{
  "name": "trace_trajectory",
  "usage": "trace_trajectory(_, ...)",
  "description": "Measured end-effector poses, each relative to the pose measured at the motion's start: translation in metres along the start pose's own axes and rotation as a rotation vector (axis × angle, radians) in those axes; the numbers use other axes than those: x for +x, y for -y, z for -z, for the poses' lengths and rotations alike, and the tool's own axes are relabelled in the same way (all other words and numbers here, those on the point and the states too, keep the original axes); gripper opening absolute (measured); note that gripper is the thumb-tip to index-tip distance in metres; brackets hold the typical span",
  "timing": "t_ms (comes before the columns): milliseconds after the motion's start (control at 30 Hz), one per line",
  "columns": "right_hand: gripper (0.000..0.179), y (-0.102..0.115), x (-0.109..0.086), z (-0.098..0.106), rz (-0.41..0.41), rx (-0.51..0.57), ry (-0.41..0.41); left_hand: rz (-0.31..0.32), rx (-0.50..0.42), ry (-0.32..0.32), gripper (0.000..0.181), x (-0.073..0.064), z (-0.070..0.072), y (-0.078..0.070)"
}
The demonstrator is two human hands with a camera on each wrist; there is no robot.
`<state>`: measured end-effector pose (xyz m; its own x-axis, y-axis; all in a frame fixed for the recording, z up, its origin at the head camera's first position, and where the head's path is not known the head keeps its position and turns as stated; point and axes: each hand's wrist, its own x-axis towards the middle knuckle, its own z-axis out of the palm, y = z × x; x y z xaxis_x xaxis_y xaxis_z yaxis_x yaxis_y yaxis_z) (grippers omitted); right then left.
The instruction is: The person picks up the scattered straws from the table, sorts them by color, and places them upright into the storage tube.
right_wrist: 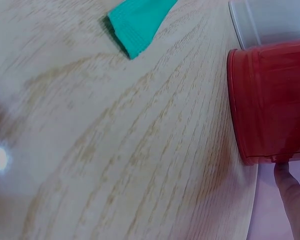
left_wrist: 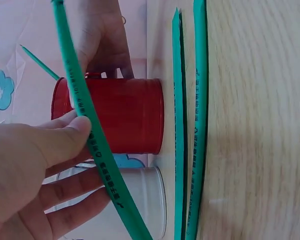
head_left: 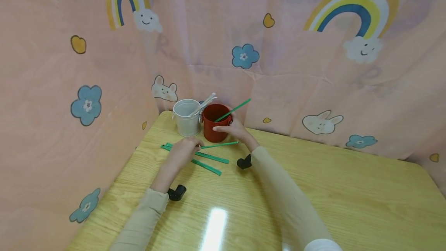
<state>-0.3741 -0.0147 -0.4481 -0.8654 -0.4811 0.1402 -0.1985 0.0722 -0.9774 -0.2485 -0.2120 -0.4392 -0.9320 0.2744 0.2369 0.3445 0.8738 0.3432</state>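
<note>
My left hand (head_left: 184, 152) pinches a straw in a printed green wrapper (left_wrist: 99, 142) between thumb and fingers. That straw slants across in front of the red bucket (head_left: 213, 131). Around the bucket's right side my right hand (head_left: 237, 128) holds it, thumb on the front and the other fingers mostly hidden behind. Another green-wrapped straw (head_left: 241, 105) leans out of the red bucket's mouth. On the table beneath the left hand lie several more green-wrapped straws (head_left: 208, 167), side by side in the left wrist view.
A white bucket (head_left: 188, 126) stands just left of the red one, with white-wrapped straws (head_left: 205, 104) leaning in it. Behind both hangs a pink printed cloth (head_left: 223, 80). The wooden table (head_left: 313, 181) stretches to the right. A black wrist-camera mount (head_left: 177, 193) sits by the left wrist.
</note>
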Motion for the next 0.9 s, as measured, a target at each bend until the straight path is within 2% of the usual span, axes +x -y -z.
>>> trace_trajectory(167, 0.080, -0.005, 0.003, 0.003, 0.036, 0.023, 0.008, 0.011, -0.043, -0.074, 0.011, 0.003, 0.003, -0.003)
trace_trajectory(233, 0.083, -0.005, 0.003, 0.003, 0.028, 0.033, 0.013, 0.029, -0.080, -0.098, 0.011, 0.005, 0.004, -0.005)
trace_trajectory(400, 0.085, -0.020, 0.009, 0.004, -0.022, -0.033, -0.023, 0.064, -0.179, -0.172, 0.014, 0.011, 0.007, -0.009)
trace_trajectory(467, 0.084, -0.028, 0.012, 0.005, -0.018, -0.044, -0.031, 0.060, -0.214, -0.215, 0.016, 0.013, 0.008, -0.012)
trace_trajectory(700, 0.080, -0.029, 0.013, 0.004, 0.004, -0.028, -0.025, 0.024, -0.344, -0.392, 0.017, 0.024, 0.020, -0.026)
trace_trajectory(900, 0.081, -0.024, 0.012, 0.004, -0.033, 0.000, -0.018, 0.005, -0.400, -0.480, 0.019, 0.033, 0.030, -0.040)
